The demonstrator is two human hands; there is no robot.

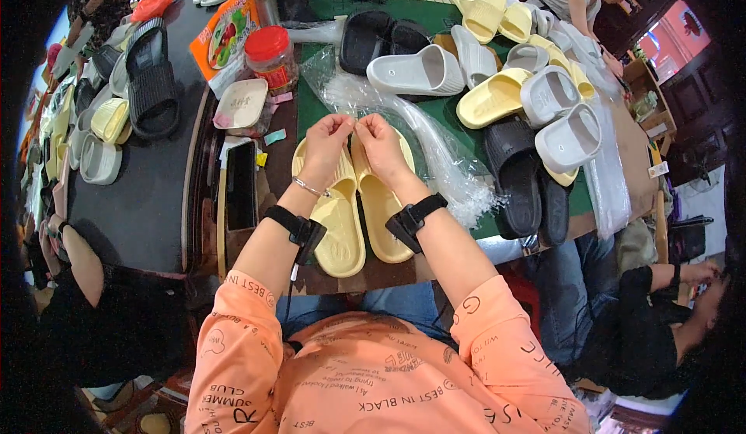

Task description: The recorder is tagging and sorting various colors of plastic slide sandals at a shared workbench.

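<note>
Two pale yellow slide sandals lie side by side before me, the left slide and the right slide, toes pointing away. Over their toe straps, my left hand and my right hand meet with fingertips pinched close together. Whatever sits between the fingers is too small or hidden to name. Just beyond the fingertips, a bundle of transparent plastic bags runs across the green mat to the right. Each wrist has a black strap, and the left also carries a bracelet.
Grey, black and yellow slides crowd the right, including a grey slide and a black slide. Leftward are a red-lidded jar, a phone and a dark table bearing more slides. Other people work around the tables.
</note>
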